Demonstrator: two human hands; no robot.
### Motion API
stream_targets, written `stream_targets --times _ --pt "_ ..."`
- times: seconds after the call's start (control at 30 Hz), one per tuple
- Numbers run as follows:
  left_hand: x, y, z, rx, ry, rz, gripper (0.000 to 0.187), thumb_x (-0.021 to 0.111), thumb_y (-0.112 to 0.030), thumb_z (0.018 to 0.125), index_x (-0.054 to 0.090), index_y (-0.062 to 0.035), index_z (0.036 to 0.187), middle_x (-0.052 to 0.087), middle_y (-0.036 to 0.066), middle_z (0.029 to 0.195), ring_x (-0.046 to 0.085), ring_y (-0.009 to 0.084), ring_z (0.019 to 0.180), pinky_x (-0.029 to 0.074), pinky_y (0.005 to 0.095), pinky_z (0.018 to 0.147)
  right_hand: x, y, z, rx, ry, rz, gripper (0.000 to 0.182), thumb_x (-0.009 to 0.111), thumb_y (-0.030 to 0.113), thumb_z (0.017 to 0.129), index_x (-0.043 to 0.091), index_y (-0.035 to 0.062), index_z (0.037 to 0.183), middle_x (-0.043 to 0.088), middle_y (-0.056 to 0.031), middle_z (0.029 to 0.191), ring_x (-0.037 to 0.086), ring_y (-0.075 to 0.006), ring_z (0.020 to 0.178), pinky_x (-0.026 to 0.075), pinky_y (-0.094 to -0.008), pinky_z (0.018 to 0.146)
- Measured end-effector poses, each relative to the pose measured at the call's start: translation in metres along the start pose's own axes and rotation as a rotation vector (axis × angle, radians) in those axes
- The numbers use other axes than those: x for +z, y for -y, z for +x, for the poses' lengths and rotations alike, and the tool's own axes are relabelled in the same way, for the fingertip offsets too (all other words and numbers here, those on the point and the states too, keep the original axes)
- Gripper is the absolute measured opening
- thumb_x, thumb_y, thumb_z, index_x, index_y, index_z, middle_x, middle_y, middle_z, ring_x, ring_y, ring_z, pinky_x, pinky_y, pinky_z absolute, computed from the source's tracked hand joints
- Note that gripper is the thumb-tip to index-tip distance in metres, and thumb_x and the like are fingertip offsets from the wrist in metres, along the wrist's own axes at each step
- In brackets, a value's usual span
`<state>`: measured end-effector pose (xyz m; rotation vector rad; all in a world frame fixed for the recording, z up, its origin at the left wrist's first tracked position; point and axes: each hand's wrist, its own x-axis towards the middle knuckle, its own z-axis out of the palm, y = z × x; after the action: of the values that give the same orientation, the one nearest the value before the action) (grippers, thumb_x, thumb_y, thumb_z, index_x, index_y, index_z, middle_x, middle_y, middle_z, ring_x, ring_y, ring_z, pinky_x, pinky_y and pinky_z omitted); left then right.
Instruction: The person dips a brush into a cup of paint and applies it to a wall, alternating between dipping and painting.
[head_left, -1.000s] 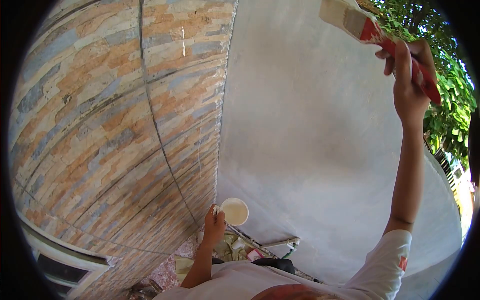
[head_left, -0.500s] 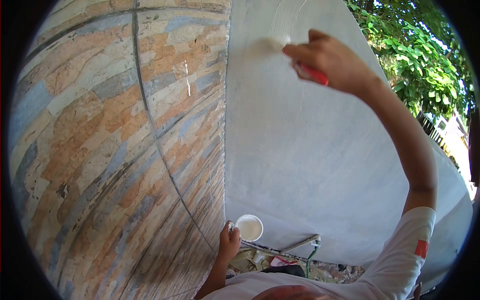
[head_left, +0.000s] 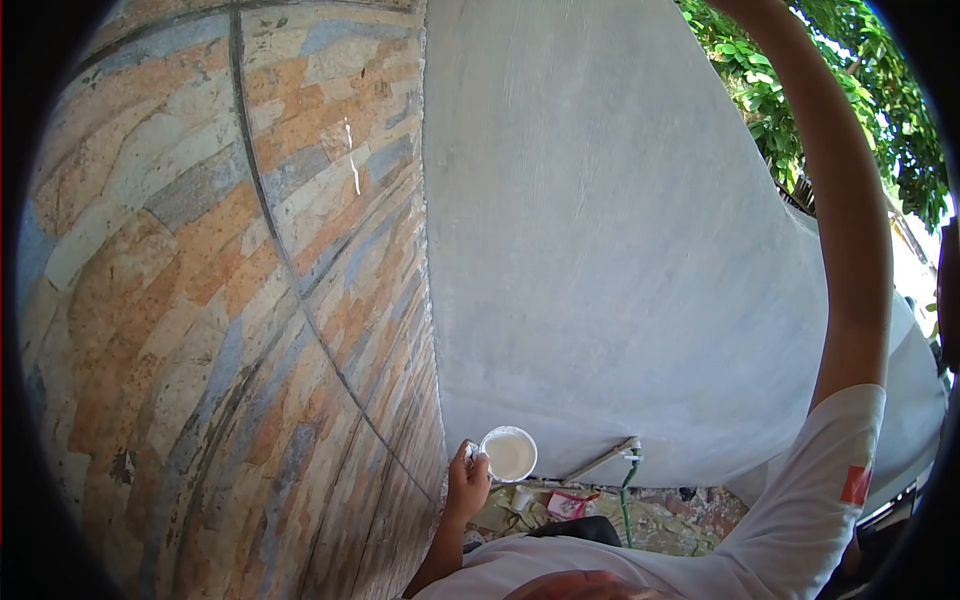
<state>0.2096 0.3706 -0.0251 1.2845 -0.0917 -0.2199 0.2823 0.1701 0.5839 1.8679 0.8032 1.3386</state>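
Observation:
Low in the head view, my left hand is closed on the side of a small white cup holding an off-white, paint-like liquid. The cup is held near the corner where the stone-patterned wall meets the smooth grey wall. My right arm is raised high along the right side and runs out past the top edge. The right hand and whatever it holds are beyond the frame.
Stone-patterned cladding with a white drip mark covers the left side. Below the grey wall are a pipe, a green hose and a littered sheet. Leafy branches hang at upper right.
My right hand, holding a red-handled brush against the grey wall earlier, has moved up and out of view. The left hand and cup appear slightly farther right as the view shifts.

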Motion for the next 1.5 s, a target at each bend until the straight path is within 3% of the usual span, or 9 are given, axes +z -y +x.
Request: stream_targets --times 0.13,0.27,0.63,0.7,0.93,1.13,1.3,1.4,1.5 --pt "-0.014 0.009 0.003 -0.006 0.033 -0.026 0.043 0.05 -0.012 0.093 0.037 0.0038 0.13 0.053 0.001 0.073 0.046 0.0039 0.054 0.038 0.0209 0.043 0.051 0.069 -0.066 -0.164 0.143 0.069 0.027 0.061 0.014 0.083 0.059 0.0023 0.106 0.064 -0.0074 0.082 0.06 -0.0187 0.071 0.047 -0.0323 0.077" --pt "-0.025 0.012 0.006 0.003 -0.004 -0.038 0.041 0.05 -0.012 0.093 0.039 0.0081 0.127 0.052 0.0 0.071 0.046 0.0034 0.055 0.038 0.0209 0.045 0.052 0.169 -0.11 -0.326 0.365 0.359 0.013 0.061 0.016 0.081 0.05 0.0078 0.081 0.06 -0.0052 0.063 0.059 -0.0194 0.057 0.048 -0.029 0.069" --pt "-0.033 0.003 0.002 -0.022 0.036 0.04 0.043 0.05 -0.015 0.093 0.038 -0.001 0.132 0.054 0.003 0.082 0.048 0.0058 0.062 0.04 0.0219 0.047 0.02 0.035 -0.034 -0.004 0.069 -0.027 0.014 0.06 0.008 0.083 0.047 0.009 0.081 0.052 -0.0044 0.06 0.052 -0.0214 0.055 0.041 -0.032 0.064" --pt "-0.028 0.002 -0.001 -0.026 -0.043 -0.035 0.039 0.049 -0.011 0.093 0.04 0.0052 0.128 0.051 0.0 0.071 0.045 0.0035 0.055 0.038 0.0207 0.046 0.064 0.065 -0.063 -0.1 -0.028 -0.076 0.02 0.064 0.013 0.078 0.056 0.0052 0.095 0.062 -0.0057 0.083 0.06 -0.0195 0.073 0.045 -0.0342 0.073" --pt "-0.036 0.005 -0.004 -0.022 -0.04 -0.015 0.042 0.051 -0.013 0.093 0.039 0.0052 0.129 0.051 0.001 0.071 0.046 0.0042 0.055 0.039 0.0201 0.047 0.079 0.194 -0.097 -0.365 0.409 0.453 0.013 0.061 0.014 0.083 0.049 0.0094 0.079 0.061 -0.0057 0.065 0.063 -0.0162 0.063 0.051 -0.0299 0.078" --pt "-0.039 -0.001 0.0 0.013 -0.007 -0.019 0.036 0.049 -0.01 0.093 0.041 0.005 0.125 0.05 0.0 0.071 0.046 0.0033 0.056 0.038 0.0203 0.046 0.062 0.026 -0.041 0.102 0.112 0.469 0.028 0.062 0.016 0.084 0.06 -0.0006 0.107 0.066 -0.0116 0.094 0.06 -0.0226 0.069 0.047 -0.0327 0.072" --pt "-0.037 -0.001 -0.002 0.01 -0.043 -0.013 0.037 0.05 -0.01 0.092 0.041 0.0057 0.124 0.051 0.0 0.071 0.045 0.0033 0.055 0.037 0.0208 0.045 0.014 -0.007 -0.006 -0.15 -0.205 0.069 0.012 0.062 0.008 0.082 0.051 0.0074 0.085 0.052 -0.005 0.062 0.053 -0.0218 0.054 0.042 -0.0372 0.054" --pt "-0.037 0.005 -0.003 0.0 -0.065 -0.005 0.04 0.05 -0.01 0.092 0.039 0.0068 0.127 0.052 0.001 0.071 0.046 0.0036 0.055 0.037 0.0209 0.045 0.062 0.034 -0.056 -0.155 -0.103 0.046 0.027 0.063 0.015 0.083 0.06 -0.0006 0.104 0.065 -0.0097 0.09 0.057 -0.0227 0.067 0.046 -0.0326 0.069" --pt "-0.041 0.01 -0.003 -0.012 -0.033 0.001 0.043 0.05 -0.011 0.093 0.037 0.0076 0.129 0.053 0.002 0.072 0.046 0.004 0.055 0.038 0.0209 0.045 0.046 0.131 -0.086 -0.2 0.3 0.328 0.016 0.06 0.015 0.083 0.058 0.0031 0.093 0.062 -0.0071 0.073 0.057 -0.0211 0.062 0.046 -0.0318 0.071"
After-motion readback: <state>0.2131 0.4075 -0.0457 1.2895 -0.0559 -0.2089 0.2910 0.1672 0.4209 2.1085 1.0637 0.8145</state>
